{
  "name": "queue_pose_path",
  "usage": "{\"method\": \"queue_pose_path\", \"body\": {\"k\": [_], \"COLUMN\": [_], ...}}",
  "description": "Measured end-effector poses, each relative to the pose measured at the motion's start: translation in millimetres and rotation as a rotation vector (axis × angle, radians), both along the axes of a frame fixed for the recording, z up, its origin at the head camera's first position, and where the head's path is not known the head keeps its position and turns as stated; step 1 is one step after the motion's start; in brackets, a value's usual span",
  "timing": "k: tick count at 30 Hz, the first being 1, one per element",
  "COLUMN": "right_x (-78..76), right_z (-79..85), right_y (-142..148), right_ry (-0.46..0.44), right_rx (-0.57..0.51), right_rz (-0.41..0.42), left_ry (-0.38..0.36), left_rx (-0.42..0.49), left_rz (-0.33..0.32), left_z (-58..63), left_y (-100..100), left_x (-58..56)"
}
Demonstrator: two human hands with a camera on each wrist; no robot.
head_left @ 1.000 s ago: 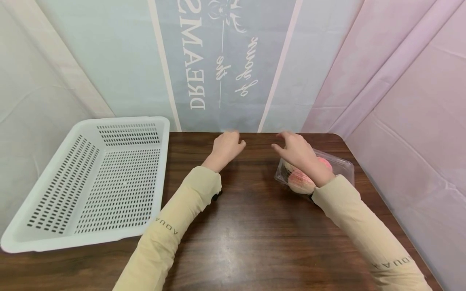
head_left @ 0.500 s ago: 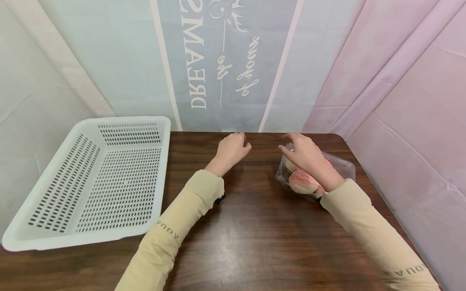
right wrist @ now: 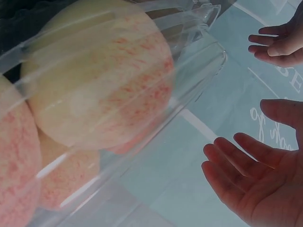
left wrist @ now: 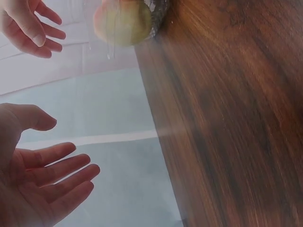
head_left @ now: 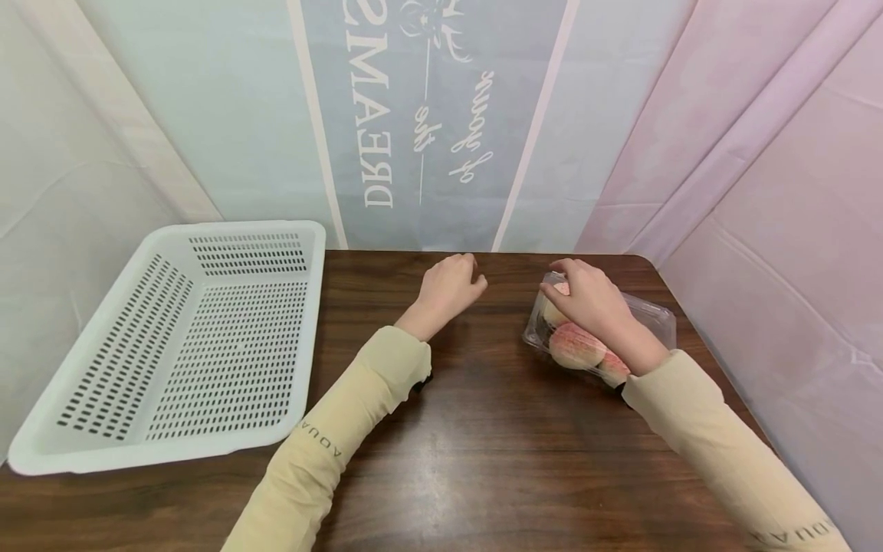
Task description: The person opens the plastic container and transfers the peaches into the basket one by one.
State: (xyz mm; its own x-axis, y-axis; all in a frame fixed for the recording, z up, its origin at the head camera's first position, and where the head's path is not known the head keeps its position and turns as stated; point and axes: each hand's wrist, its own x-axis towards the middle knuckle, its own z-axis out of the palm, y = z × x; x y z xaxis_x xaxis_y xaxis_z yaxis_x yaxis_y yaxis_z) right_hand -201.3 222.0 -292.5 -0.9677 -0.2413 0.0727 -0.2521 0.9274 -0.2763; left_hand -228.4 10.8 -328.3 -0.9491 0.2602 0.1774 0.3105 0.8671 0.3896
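Observation:
On the right of the table, a clear plastic box (head_left: 654,320) holds several pink-and-cream peaches (head_left: 576,346). My right hand (head_left: 592,300) hovers over that box, fingers relaxed and thumb apart, partly covering the fruit in the head view. In the right wrist view its palm (right wrist: 258,182) is bare, beside the clear box wall (right wrist: 208,71) with a large peach (right wrist: 99,75) behind it. My left hand (head_left: 450,287) is held over the table, left of the box. The left wrist view shows its fingers (left wrist: 57,175) loosely spread, holding nothing.
A white perforated plastic basket (head_left: 313,322) stands on the left of the dark wooden table (head_left: 469,445). Fabric walls close in the table, and the back one (head_left: 441,215) carries printed lettering. The right wall (head_left: 793,307) runs close along the table's right edge.
Both hands have drifted to the right in the head view, and the right hand has also come slightly nearer. More of the peaches shows beside it. The box and basket stay in place.

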Motion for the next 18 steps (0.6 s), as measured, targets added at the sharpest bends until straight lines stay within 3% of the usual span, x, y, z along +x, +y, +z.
{"method": "queue_pose_path", "body": {"k": [18], "right_x": [9.6], "right_z": [-2.0], "right_y": [16], "right_ry": [0.035], "right_rx": [-0.032], "right_rz": [-0.001], "left_ry": [0.071], "left_rx": [0.01], "left_rz": [-0.038], "left_z": [-2.8], "left_y": [11], "left_x": [7.1]}}
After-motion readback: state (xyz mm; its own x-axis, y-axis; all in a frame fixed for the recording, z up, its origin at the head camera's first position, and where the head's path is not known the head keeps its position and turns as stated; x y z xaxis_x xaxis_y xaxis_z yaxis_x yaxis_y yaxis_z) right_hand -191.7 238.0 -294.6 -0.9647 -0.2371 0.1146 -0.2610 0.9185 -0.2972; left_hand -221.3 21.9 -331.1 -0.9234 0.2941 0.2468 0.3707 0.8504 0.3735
